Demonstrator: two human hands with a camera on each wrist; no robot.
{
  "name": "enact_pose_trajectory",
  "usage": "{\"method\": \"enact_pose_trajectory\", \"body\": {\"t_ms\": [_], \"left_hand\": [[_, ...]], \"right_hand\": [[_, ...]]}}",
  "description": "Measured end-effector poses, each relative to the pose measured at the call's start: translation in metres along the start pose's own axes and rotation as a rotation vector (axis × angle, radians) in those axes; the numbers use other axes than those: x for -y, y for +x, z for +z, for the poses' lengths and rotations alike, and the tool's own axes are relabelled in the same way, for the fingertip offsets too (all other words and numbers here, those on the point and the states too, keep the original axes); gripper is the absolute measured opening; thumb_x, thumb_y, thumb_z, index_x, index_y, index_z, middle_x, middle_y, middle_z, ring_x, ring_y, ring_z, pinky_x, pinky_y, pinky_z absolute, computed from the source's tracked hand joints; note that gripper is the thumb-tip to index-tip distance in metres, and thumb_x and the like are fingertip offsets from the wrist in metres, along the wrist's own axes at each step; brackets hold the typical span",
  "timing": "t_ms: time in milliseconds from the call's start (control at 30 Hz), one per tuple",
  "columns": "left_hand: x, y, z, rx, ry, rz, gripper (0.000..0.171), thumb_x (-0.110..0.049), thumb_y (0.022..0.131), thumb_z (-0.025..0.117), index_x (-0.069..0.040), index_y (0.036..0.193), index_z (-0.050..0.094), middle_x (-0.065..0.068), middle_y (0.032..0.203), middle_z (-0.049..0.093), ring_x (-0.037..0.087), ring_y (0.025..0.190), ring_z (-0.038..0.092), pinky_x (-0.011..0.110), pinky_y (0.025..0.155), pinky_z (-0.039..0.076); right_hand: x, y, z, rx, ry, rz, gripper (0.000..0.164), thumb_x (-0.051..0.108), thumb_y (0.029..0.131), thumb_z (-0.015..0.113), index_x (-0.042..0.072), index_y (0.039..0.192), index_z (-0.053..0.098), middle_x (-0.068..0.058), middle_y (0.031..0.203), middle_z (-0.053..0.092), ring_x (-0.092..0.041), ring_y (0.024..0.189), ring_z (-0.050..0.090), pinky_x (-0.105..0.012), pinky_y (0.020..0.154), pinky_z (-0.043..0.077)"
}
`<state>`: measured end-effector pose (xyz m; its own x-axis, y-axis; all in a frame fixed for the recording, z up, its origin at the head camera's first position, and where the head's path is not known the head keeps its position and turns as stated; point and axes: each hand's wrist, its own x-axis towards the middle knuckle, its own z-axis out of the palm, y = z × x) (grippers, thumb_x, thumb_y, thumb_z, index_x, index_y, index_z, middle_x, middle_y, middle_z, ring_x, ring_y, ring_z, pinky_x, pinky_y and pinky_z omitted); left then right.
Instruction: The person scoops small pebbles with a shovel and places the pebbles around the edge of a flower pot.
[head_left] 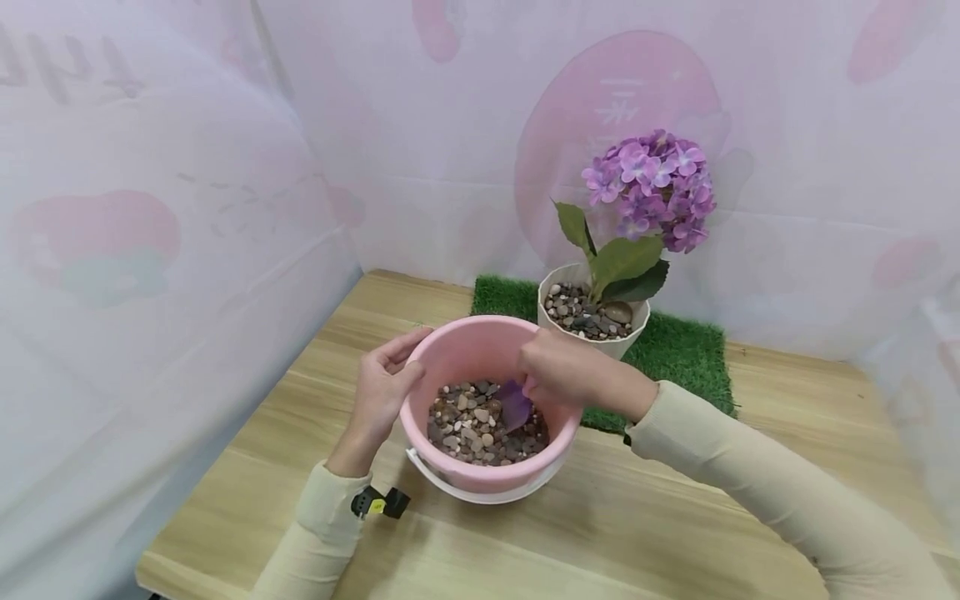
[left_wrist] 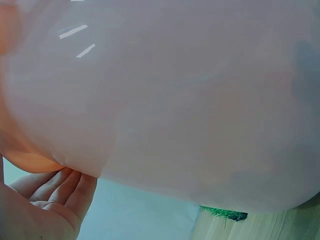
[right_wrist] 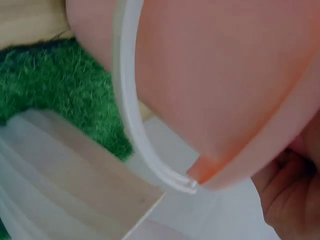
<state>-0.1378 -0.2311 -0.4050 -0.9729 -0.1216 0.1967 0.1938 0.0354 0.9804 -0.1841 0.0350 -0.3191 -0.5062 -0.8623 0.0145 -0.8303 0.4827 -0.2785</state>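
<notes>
A pink bucket (head_left: 480, 477) with a white handle stands on the wooden table, partly filled with pebbles (head_left: 468, 425). At its left side my left hand (head_left: 378, 387) holds the rim, thumb on the inner side. The left wrist view shows the fingers (left_wrist: 72, 192) against the bucket's outer wall. My right hand (head_left: 561, 367) reaches over the right rim and grips a small purple shovel (head_left: 514, 406), whose blade lies among the pebbles. Most of the shovel's handle is hidden by the hand. In the right wrist view the bucket's wall (right_wrist: 220, 75) covers the shovel.
Right behind the bucket stands a white fluted pot (head_left: 551, 310) with pebbles and a purple hydrangea (head_left: 652, 187). It sits on a green turf mat (head_left: 686, 354). Printed white cloth (head_left: 420, 125) hangs behind and beside the wooden table (head_left: 292, 467).
</notes>
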Motion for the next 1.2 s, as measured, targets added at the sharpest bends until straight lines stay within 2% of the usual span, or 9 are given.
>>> {"method": "enact_pose_trajectory", "body": {"t_ms": [133, 267, 367, 500, 633, 733, 800, 867, 1200], "left_hand": [[-0.001, -0.001, -0.002, -0.01, -0.003, 0.01, 0.048, 0.012, 0.089, 0.057, 0.007, 0.137, 0.066, 0.027, 0.139, 0.067, 0.003, 0.11, 0.073, 0.024, 0.093, 0.063], [-0.002, -0.001, -0.003, -0.008, -0.006, 0.012, 0.049, 0.012, 0.089, 0.057, 0.007, 0.137, 0.065, 0.028, 0.139, 0.067, 0.003, 0.109, 0.073, 0.025, 0.093, 0.064], [-0.002, 0.001, -0.002, -0.004, 0.002, 0.013, 0.048, 0.01, 0.09, 0.058, 0.006, 0.137, 0.066, 0.026, 0.139, 0.068, 0.008, 0.111, 0.074, 0.027, 0.092, 0.064], [-0.001, 0.003, -0.001, 0.005, 0.008, 0.008, 0.048, 0.009, 0.091, 0.058, 0.004, 0.138, 0.066, 0.025, 0.139, 0.068, 0.018, 0.117, 0.073, 0.028, 0.093, 0.064], [0.001, 0.002, 0.001, -0.001, -0.006, -0.014, 0.049, 0.011, 0.091, 0.058, 0.005, 0.138, 0.065, 0.026, 0.14, 0.067, 0.015, 0.117, 0.073, 0.027, 0.094, 0.063], [0.002, -0.001, 0.001, -0.009, -0.023, -0.025, 0.049, 0.012, 0.09, 0.057, 0.006, 0.139, 0.064, 0.027, 0.14, 0.066, 0.009, 0.113, 0.073, 0.026, 0.095, 0.063], [0.002, -0.002, 0.0, -0.018, -0.029, -0.021, 0.049, 0.013, 0.09, 0.057, 0.007, 0.138, 0.065, 0.028, 0.14, 0.067, 0.006, 0.111, 0.073, 0.025, 0.094, 0.063], [0.001, -0.001, 0.0, -0.026, -0.028, -0.01, 0.048, 0.012, 0.09, 0.057, 0.008, 0.137, 0.065, 0.028, 0.138, 0.067, 0.004, 0.109, 0.073, 0.023, 0.094, 0.063], [0.001, 0.001, 0.0, -0.019, -0.013, -0.005, 0.047, 0.012, 0.09, 0.057, 0.007, 0.136, 0.066, 0.027, 0.138, 0.068, 0.008, 0.111, 0.073, 0.025, 0.095, 0.063]], "right_hand": [[0.002, 0.0, 0.006, -0.061, 0.101, -0.022, 0.019, -0.009, 0.076, 0.072, 0.005, 0.083, 0.083, -0.006, 0.078, 0.08, -0.015, 0.069, 0.076, -0.019, 0.065, 0.063], [0.002, 0.002, 0.015, -0.071, 0.147, -0.032, 0.012, -0.004, 0.08, 0.079, 0.004, 0.088, 0.084, -0.008, 0.083, 0.082, -0.013, 0.076, 0.079, -0.019, 0.073, 0.065], [0.006, 0.006, 0.016, -0.048, 0.105, -0.01, 0.015, -0.005, 0.081, 0.077, 0.007, 0.072, 0.078, 0.001, 0.065, 0.073, -0.004, 0.058, 0.063, -0.014, 0.056, 0.053], [0.015, 0.014, 0.014, -0.034, 0.033, 0.02, 0.039, -0.011, 0.075, 0.067, 0.017, 0.053, 0.051, 0.009, 0.049, 0.037, -0.004, 0.048, 0.029, -0.015, 0.046, 0.025], [0.019, 0.017, 0.017, -0.061, 0.062, 0.029, 0.037, -0.012, 0.07, 0.06, 0.017, 0.05, 0.047, 0.01, 0.049, 0.031, -0.004, 0.05, 0.023, -0.016, 0.048, 0.018], [0.019, 0.015, 0.02, -0.093, 0.127, 0.073, 0.026, -0.009, 0.072, 0.068, 0.013, 0.057, 0.07, 0.008, 0.053, 0.057, 0.0, 0.051, 0.045, -0.013, 0.05, 0.038], [0.019, 0.013, 0.023, -0.105, 0.141, 0.105, 0.016, -0.004, 0.075, 0.076, 0.01, 0.07, 0.08, 0.003, 0.066, 0.074, -0.003, 0.06, 0.064, -0.014, 0.059, 0.054], [0.019, 0.013, 0.026, -0.125, 0.139, 0.115, 0.011, 0.001, 0.076, 0.082, 0.009, 0.083, 0.085, -0.004, 0.081, 0.081, -0.009, 0.073, 0.076, -0.018, 0.071, 0.063], [0.022, 0.014, 0.029, -0.144, 0.232, 0.176, 0.011, 0.012, 0.08, 0.088, 0.008, 0.091, 0.086, -0.002, 0.086, 0.083, -0.011, 0.081, 0.078, -0.027, 0.083, 0.065]]}}
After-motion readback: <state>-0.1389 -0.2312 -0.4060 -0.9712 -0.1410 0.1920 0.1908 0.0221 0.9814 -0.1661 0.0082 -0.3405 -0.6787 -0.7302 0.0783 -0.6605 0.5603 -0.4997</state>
